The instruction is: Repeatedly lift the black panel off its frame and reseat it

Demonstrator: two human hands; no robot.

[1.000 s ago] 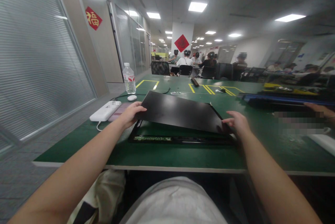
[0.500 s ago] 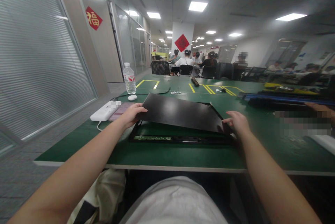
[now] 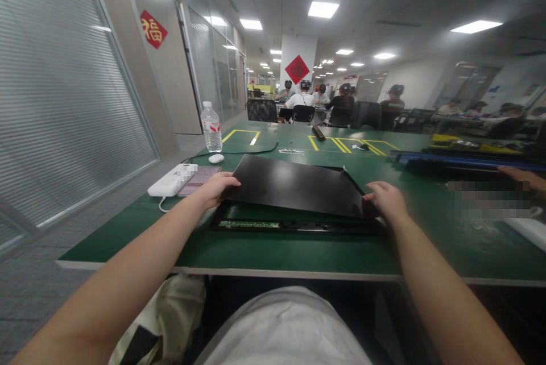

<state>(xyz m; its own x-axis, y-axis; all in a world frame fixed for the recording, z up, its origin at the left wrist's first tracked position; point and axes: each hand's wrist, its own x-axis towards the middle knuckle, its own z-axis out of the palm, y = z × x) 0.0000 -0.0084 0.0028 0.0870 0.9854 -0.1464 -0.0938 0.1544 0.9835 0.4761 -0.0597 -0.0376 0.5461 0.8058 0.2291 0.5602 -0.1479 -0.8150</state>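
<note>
A thin glossy black panel point(image 3: 294, 186) lies tilted over a black rectangular frame point(image 3: 341, 228). Its left side is raised, and a gap shows beneath its near edge. Along the frame's near side runs a green circuit board strip point(image 3: 249, 224). My left hand point(image 3: 216, 189) is closed on the panel's left edge, thumb on top. At the right edge, my right hand point(image 3: 386, 200) pinches the panel near its close corner, beside the frame's side. Most of the frame's inside is hidden under the panel.
On the green table point(image 3: 298, 254), a white power bank-like box point(image 3: 173, 179), a water bottle point(image 3: 211, 127) and a small white case point(image 3: 216, 158) stand left. Blue-black parts point(image 3: 460, 163) and another person's hand point(image 3: 522, 174) are at right. A cable point(image 3: 251, 152) lies behind the panel.
The left side of the panel has come down slightly, narrowing the gap over the frame. Both hands keep their hold at the edges.
</note>
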